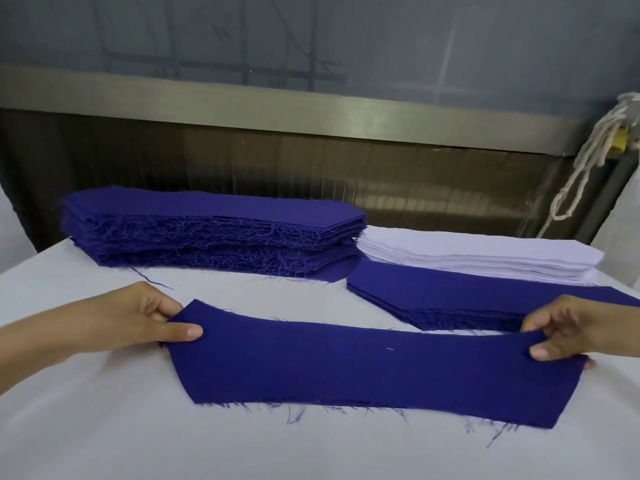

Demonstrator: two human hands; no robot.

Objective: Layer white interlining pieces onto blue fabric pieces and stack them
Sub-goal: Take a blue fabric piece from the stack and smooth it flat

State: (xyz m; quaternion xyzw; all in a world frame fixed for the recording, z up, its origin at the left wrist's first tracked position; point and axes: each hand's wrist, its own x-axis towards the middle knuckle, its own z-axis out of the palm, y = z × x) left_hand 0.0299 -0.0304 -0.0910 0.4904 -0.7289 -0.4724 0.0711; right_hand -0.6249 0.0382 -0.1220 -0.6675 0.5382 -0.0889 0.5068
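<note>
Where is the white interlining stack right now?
Head view: the white interlining stack sits at the far right of the table, just behind the low blue stack and beside the right end of the tall blue stack.

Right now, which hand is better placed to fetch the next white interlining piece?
Probably the right hand: the white interlining stack lies on its side of the table, a short way beyond it. The left hand pinches the opposite end of the blue piece, farther from that stack.

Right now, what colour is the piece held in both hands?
The piece is dark blue; head view.
</note>
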